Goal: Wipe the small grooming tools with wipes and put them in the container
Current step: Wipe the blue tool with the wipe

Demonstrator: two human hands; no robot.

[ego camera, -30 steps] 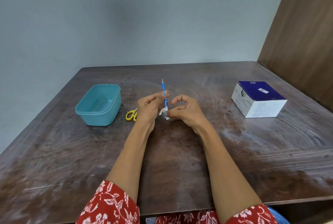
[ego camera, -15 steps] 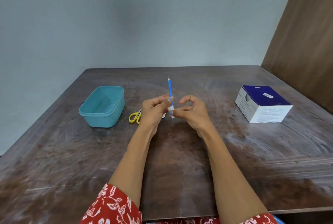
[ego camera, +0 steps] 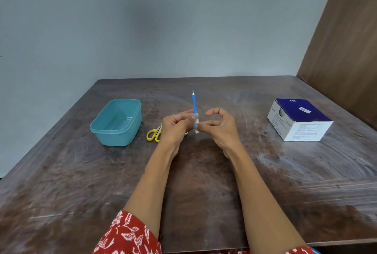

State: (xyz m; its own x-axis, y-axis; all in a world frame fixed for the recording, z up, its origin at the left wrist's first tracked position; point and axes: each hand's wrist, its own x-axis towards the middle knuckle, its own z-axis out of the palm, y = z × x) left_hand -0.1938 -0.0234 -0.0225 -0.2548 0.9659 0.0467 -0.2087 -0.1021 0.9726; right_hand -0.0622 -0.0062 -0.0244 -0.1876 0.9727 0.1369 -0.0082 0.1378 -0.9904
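Left hand [ego camera: 175,126] is pinching the blue grooming tool [ego camera: 194,104] upright above the table [ego camera: 204,192], metal tip up. Right hand [ego camera: 219,126] is pinching a white wipe [ego camera: 196,129] around its lower end. Tool is looking light, thin, stiff, probably slick when wet: best gripping mid-handle, clear of the tip. Teal container [ego camera: 116,123] is sitting left, scissors [ego camera: 154,134] just beside it.

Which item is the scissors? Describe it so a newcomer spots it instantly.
Start at the teal plastic rectangular container on the left of the dark wooden table. Just right of it, partly hidden behind the left hand, lie the small yellow-handled scissors. They are the only yellow thing there, with two loop handles.
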